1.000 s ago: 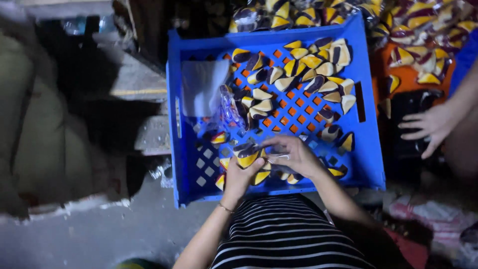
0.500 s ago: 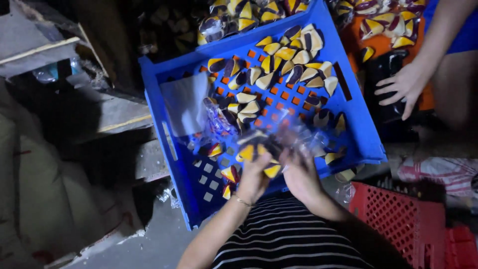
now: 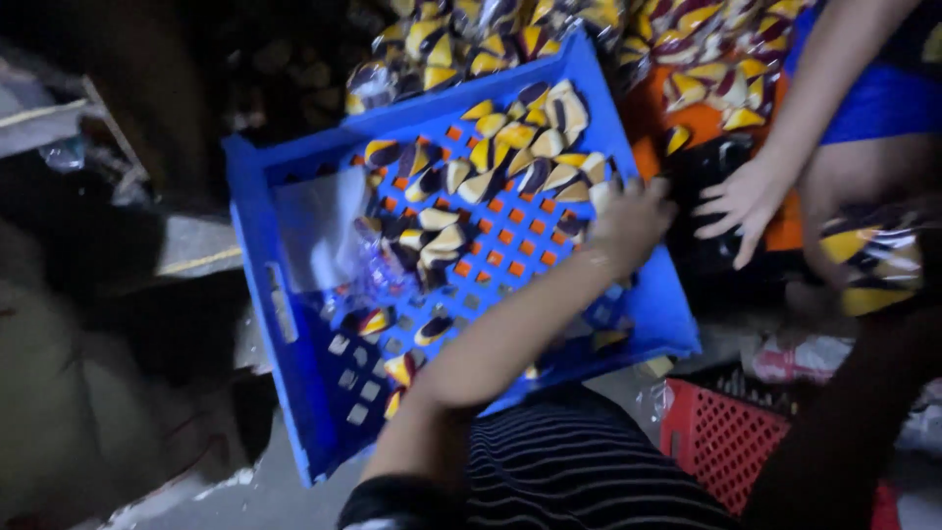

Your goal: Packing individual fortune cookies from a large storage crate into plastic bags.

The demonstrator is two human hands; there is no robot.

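A blue plastic crate (image 3: pixel 257 255) lies in front of me, holding several wedge-shaped pieces (image 3: pixel 510 157) coloured yellow, dark and white. My left arm reaches across the crate. My left hand (image 3: pixel 633 221) rests at its right wall beside the wedges, blurred, and I cannot tell its grip. My right arm is a dark shape at the right, and my right hand (image 3: pixel 898 319) holds up a clear bag of wedges (image 3: pixel 873 260) outside the crate.
Another person's hand (image 3: pixel 746 201), from a blue-clad figure, is spread over a black object (image 3: pixel 711 167) right of the crate. More wedges fill an orange tray (image 3: pixel 706 118) behind. A red basket (image 3: pixel 726 442) stands at lower right. Clear plastic (image 3: pixel 319 231) lies inside the crate's left end.
My hands have parted from the crate's near side. The left has gone to the crate's right wall. The right has carried the bag of wedges out to the right.
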